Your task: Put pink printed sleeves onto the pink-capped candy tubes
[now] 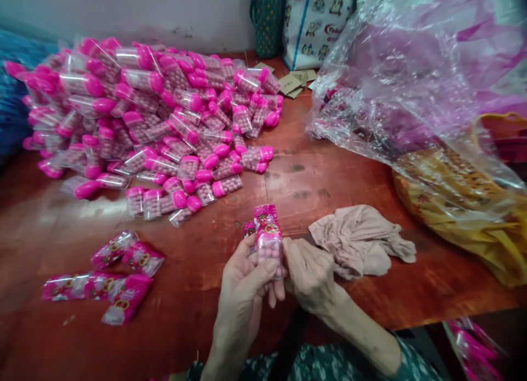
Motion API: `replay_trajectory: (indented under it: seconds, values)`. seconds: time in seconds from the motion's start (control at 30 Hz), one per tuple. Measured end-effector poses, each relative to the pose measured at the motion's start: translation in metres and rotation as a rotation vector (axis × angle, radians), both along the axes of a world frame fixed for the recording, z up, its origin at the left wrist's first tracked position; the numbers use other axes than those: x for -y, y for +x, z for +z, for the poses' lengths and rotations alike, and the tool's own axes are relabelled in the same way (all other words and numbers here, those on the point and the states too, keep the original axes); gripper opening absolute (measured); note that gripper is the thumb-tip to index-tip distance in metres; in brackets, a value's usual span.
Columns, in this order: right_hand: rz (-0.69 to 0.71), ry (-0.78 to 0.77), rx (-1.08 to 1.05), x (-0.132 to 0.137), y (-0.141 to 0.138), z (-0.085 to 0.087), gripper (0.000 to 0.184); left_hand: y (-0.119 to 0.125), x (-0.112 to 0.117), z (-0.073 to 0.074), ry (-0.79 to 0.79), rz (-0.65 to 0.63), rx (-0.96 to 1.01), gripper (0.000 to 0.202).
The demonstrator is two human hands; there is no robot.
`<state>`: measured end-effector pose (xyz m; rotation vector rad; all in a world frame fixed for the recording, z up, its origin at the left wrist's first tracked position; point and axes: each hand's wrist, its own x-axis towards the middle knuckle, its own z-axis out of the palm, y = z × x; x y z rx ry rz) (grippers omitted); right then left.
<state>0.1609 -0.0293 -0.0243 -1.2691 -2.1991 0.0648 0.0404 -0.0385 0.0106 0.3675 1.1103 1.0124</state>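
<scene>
Holding a bottle (269, 255) in the left hand (242, 274), above the table's near edge, centre. Clamped on it with left thumb across the front, other fingers behind. Showing pale pink balls through clear plastic, with the cap pointing away from the body. Seeing a printed wrapper (267, 217) at the cap end; can't tell how far down it reaches. Also spotting a second printed bit (249, 227) just left of it, partly hidden.

Got the right hand (312, 271) at the bottle's right side, fingers curled in and together. Can't tell if pinching the bottle's edge or merely next to it.

Seeing a big heap (164, 106) of pink-capped bottles on the table (193, 309), far left to centre. Counting five printed packs (99, 285) at near left, well apart from the heap. Noting a crumpled cloth (362, 241) just right of the right hand. Further right, seeing clear plastic (370, 95) draped partly over a yellow bag (486, 255). At the back, seeing cards (290, 85) in front of a white bag (317, 24), with a green bag (267, 27) beside it.
</scene>
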Motion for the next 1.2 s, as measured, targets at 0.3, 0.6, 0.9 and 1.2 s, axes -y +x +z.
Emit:
replay_trajectory:
  seconds: [0.3, 0.6, 0.9, 1.2]
  values:
    - [0.007, 0.069, 0.019, 0.003, 0.002, -0.003, 0.016, 0.005, 0.005, -0.003, 0.031, 0.03, -0.043, 0.039]
    - [0.03, 0.091, -0.01, 0.003, 0.001, -0.013, 0.014, 0.006, 0.004, -0.004, 0.062, 0.044, -0.075, 0.037]
    - [0.035, 0.138, -0.043, 0.0, 0.0, -0.02, 0.016, 0.003, 0.002, -0.005, 0.049, 0.003, -0.029, 0.036]
    - [0.047, 0.133, -0.025, 0.0, -0.001, -0.025, 0.013, 0.002, 0.0, -0.011, 0.019, 0.008, -0.014, 0.036]
